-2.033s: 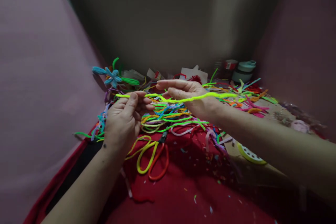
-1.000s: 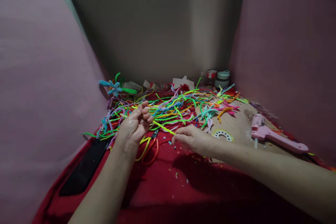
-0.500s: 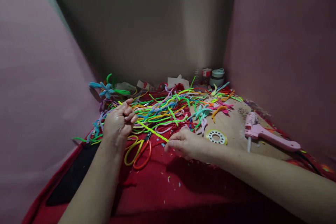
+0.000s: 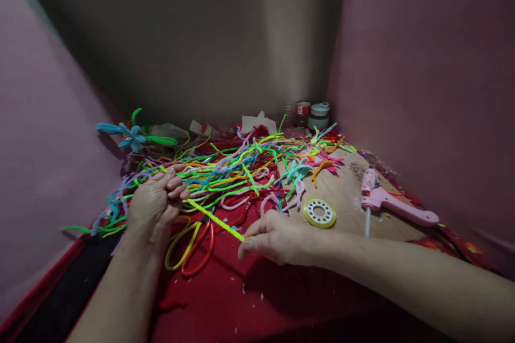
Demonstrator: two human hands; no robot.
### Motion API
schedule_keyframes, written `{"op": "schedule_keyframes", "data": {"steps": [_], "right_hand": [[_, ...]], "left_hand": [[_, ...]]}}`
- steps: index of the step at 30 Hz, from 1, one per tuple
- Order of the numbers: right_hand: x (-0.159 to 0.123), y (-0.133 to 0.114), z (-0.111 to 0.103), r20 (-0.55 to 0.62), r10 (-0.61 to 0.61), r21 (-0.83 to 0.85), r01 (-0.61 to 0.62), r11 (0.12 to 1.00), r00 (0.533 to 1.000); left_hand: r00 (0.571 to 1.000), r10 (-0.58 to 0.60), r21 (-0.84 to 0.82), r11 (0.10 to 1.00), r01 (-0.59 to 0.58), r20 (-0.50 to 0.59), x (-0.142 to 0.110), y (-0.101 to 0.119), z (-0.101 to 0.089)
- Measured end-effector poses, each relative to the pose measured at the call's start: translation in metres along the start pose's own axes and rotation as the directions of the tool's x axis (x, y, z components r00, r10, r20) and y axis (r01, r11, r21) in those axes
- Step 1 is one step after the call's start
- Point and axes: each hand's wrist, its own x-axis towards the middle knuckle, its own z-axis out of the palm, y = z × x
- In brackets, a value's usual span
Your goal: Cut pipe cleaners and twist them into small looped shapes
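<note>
A yellow-green pipe cleaner (image 4: 215,219) is stretched between my two hands above the red cloth. My left hand (image 4: 159,198) is closed around its upper part, and a short end pokes out past the thumb side. Fingertips of my right hand (image 4: 271,238) pinch the lower end. Just below the pipe cleaner lie scissors (image 4: 197,251) with one yellow and one red handle loop; their blades are mostly hidden. Behind my hands spreads a tangled heap of colourful pipe cleaners (image 4: 229,171).
A pink glue gun (image 4: 396,203) and a roll of yellow tape (image 4: 319,213) rest on a tan board (image 4: 346,198) at right. Far left is a blue pipe-cleaner flower (image 4: 132,136). A lidded cup (image 4: 319,116) stands at the back. Scraps dot the red cloth (image 4: 217,311).
The whole view has shifted, so things appear farther left. My hands are slightly farther apart, and more of the yellow-green pipe cleaner shows between them.
</note>
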Motion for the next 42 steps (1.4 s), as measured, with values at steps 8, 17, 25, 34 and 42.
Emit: {"op": "schedule_keyframes", "data": {"steps": [8, 17, 25, 34, 42], "right_hand": [[-0.004, 0.001, -0.008, 0.139, 0.029, 0.472, -0.092, 0.877, 0.990], [-0.005, 0.002, -0.010, -0.008, -0.014, 0.539, 0.016, 0.842, 1.000], [-0.003, 0.004, -0.010, -0.097, -0.008, 0.549, 0.060, 0.834, 0.995], [-0.001, 0.010, -0.009, -0.068, -0.018, 0.548, 0.053, 0.835, 0.997], [-0.002, 0.010, -0.005, 0.003, 0.003, 0.520, -0.004, 0.854, 1.000]], "left_hand": [[0.999, 0.038, -0.016, 0.999, -0.038, -0.007, 0.005, -0.005, -0.008], [0.977, -0.051, 0.041, 0.998, 0.044, 0.206, -0.011, -0.012, 0.009], [0.956, -0.092, 0.041, 0.996, 0.084, 0.280, -0.020, -0.012, 0.012], [0.917, -0.159, 0.014, 0.986, 0.166, 0.365, -0.027, -0.016, 0.012], [0.978, -0.076, -0.160, 0.981, 0.108, 0.195, -0.029, -0.020, 0.022]]}}
